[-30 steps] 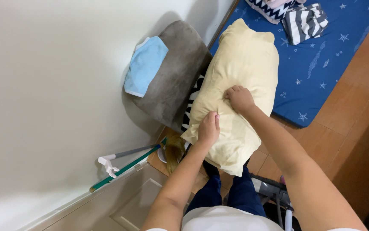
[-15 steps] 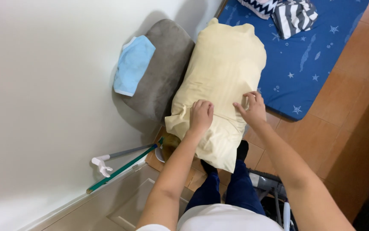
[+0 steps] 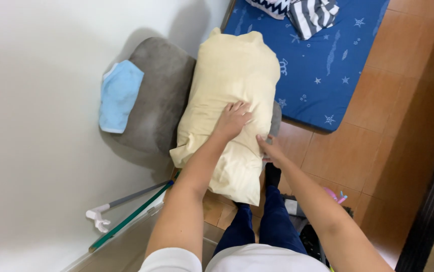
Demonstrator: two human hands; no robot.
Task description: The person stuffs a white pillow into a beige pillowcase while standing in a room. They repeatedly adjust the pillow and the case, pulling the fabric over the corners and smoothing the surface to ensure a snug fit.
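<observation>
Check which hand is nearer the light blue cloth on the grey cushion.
Left. The left hand lies flat on the cream pillow, on the light blue cloth's side; the right hand grips the pillow's far edge.

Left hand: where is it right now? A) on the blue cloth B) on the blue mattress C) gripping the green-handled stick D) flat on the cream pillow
D: the left hand lies spread, palm down, on the middle of the cream pillow, apart from the blue cloth, the stick and the mattress.
</observation>
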